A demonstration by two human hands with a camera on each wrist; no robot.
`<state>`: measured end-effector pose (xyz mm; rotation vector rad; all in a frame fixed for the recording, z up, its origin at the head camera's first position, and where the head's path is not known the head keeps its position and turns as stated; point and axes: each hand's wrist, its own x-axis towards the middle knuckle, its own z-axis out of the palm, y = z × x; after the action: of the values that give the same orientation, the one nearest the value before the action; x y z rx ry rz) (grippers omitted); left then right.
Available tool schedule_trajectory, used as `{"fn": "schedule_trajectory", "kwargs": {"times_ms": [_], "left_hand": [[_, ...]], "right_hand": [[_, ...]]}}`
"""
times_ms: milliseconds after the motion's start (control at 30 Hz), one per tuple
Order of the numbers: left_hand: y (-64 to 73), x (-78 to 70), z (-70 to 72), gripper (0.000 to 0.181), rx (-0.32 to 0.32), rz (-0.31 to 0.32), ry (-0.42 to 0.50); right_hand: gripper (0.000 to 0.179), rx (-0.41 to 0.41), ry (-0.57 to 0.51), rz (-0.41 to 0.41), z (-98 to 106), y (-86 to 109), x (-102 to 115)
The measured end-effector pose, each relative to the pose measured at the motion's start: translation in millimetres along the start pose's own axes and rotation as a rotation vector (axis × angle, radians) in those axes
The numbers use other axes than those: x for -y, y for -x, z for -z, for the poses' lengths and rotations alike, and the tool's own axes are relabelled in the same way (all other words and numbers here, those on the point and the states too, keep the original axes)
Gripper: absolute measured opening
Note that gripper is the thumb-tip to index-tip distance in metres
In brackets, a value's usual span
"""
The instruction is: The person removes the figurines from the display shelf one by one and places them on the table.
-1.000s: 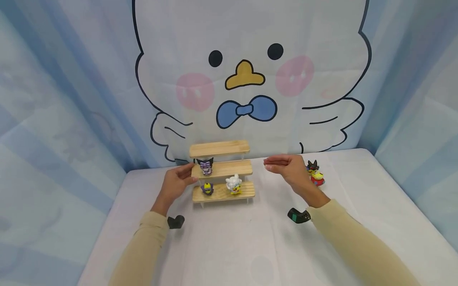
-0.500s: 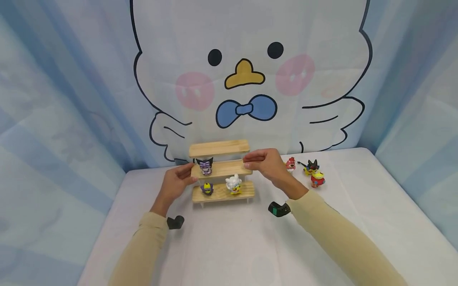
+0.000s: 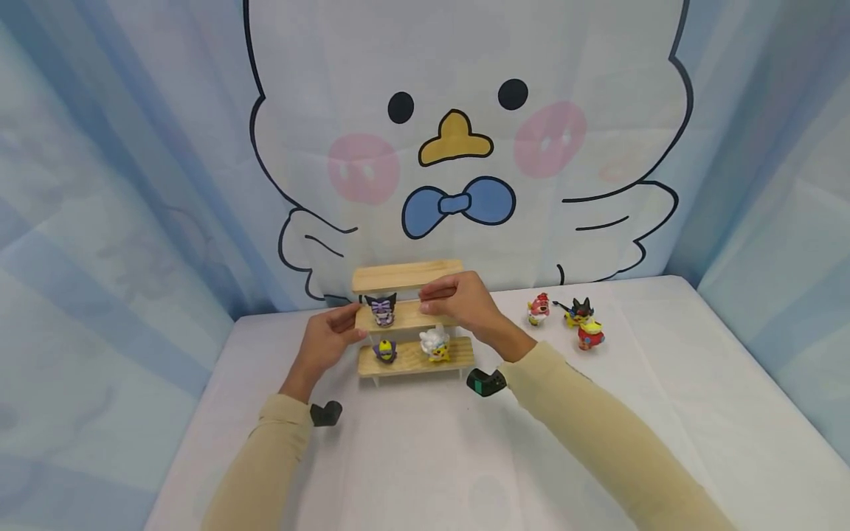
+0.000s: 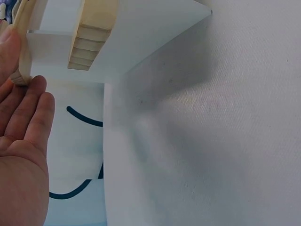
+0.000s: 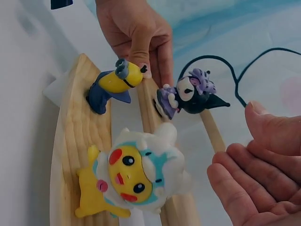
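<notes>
- Since the earlier frame the right hand (image 3: 470, 304) has moved left, over the right part of the middle plank (image 3: 405, 316); fingers extended, nothing seen held, contact unclear
- Left hand (image 3: 323, 341) pinches that plank's left end between thumb and fingers
- Wooden stand (image 3: 406, 276), just below frame centre: probably light, stiff, easily shifted; best gripped by both plank ends, as the white-hooded figure (image 3: 434, 344) might topple

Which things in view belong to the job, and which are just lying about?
Likely job: left hand, right hand, wooden stand; on it, purple-bowed figurine, minion figurine, white-hooded figurine.

Apparently lying about: pink figurine, black-eared figurine, yellow-headed figurine, on the table.
</notes>
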<state>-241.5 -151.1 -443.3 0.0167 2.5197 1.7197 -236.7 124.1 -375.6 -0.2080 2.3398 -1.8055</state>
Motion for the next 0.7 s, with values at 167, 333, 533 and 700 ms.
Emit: {"fn": "schedule_trajectory", "kwargs": {"times_ms": [167,333,533,700], "left_hand": [[0.1,-1.2,0.3,0.063,0.004,-0.013,0.000],[1.6,-1.4,-0.4,0.063,0.002,-0.011,0.007],[2.6,-0.6,0.2,0.062,0.010,-0.008,0.005],[2.4,-0.7,1.6,0.062,0.006,-0.009,0.002]], "right_hand": [[0.033,0.015,0.022,0.001,-14.7,-5.3,5.0],[0.035,0.026,0.062,0.002,-27.8,-9.3,10.0],[0.041,0.005,0.089,-0.016,-40.1,-16.7,13.1],[0.042,-0.008,0.126,-0.040,-48.9,-22.3,15.5]]}}
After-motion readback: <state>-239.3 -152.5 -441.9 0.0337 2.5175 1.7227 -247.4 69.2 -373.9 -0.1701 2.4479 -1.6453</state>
